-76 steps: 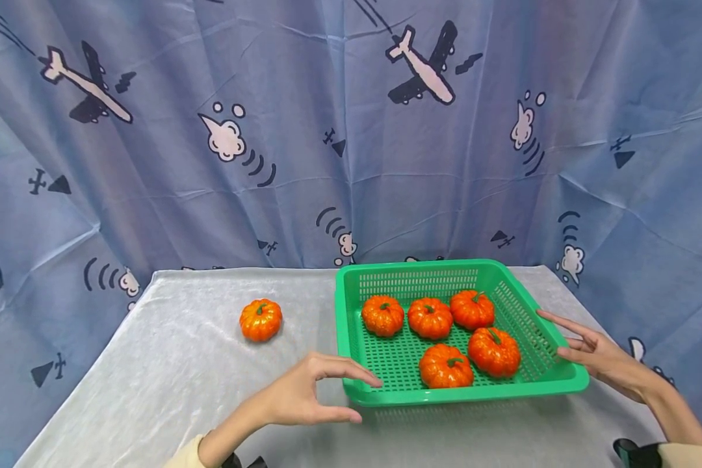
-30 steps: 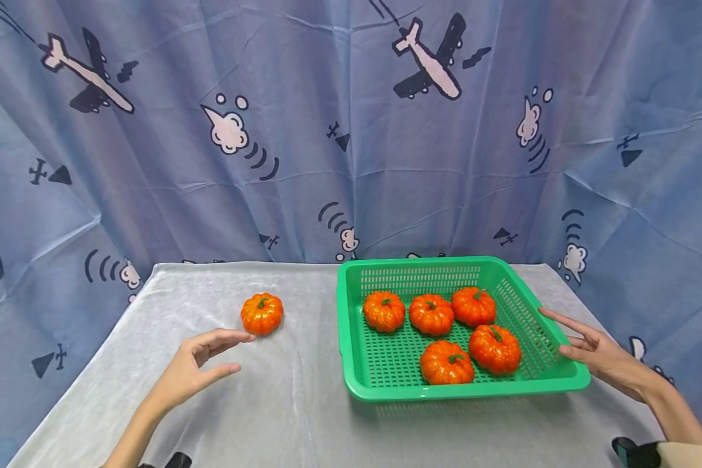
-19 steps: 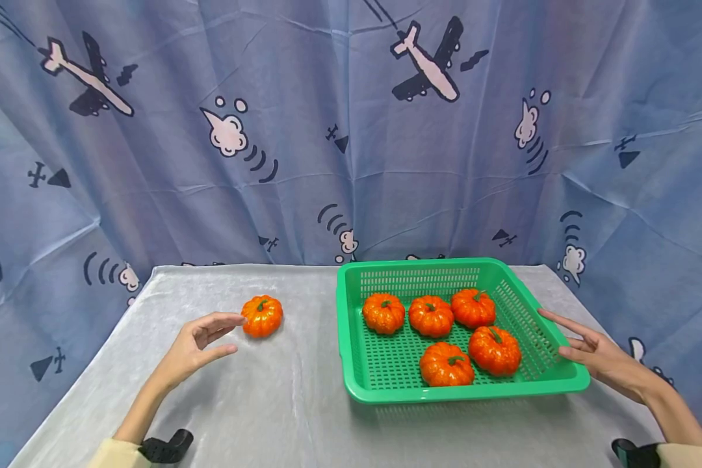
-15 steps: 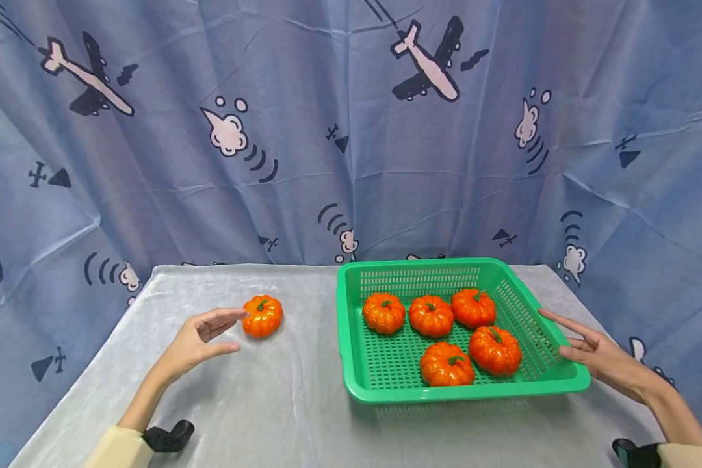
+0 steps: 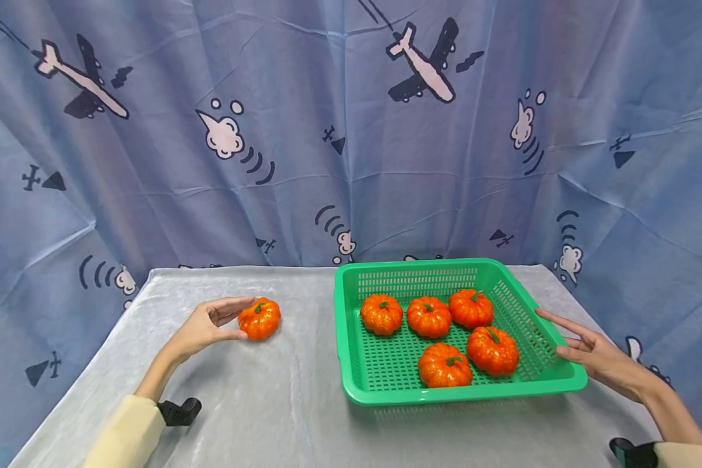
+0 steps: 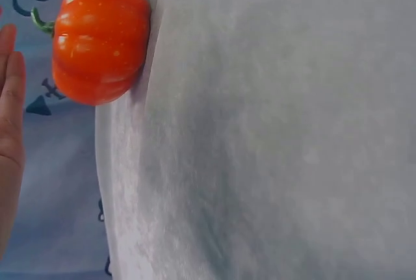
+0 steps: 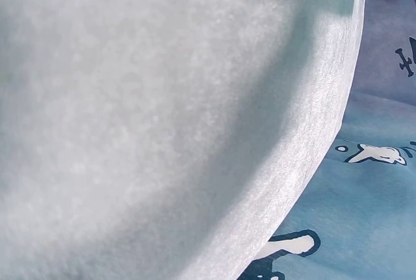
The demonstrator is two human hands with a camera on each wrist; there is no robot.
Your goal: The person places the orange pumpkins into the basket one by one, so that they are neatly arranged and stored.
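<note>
A small orange pumpkin (image 5: 260,319) with a green stem stands on the left part of the table. My left hand (image 5: 207,325) is at its left side, thumb and fingers spread apart at the pumpkin's near and far edges. In the left wrist view a gap shows between the fingers (image 6: 12,98) and the pumpkin (image 6: 101,38). On the right is a green plastic basket (image 5: 462,394) holding several similar pumpkins (image 5: 429,317). My right hand (image 5: 599,357) touches the basket's right rim with extended fingers and thumb; the right wrist view does not show its fingers.
A pale grey cloth covers the table (image 5: 269,403). Behind it and at both sides hangs a blue curtain (image 5: 304,130) printed with airplanes. The basket's front edge tilts slightly over the cloth, casting a shadow.
My left hand has moved left from the basket's near left corner to the lone pumpkin, its fingers coming around the pumpkin's left side. My right hand has stayed at the rim.
</note>
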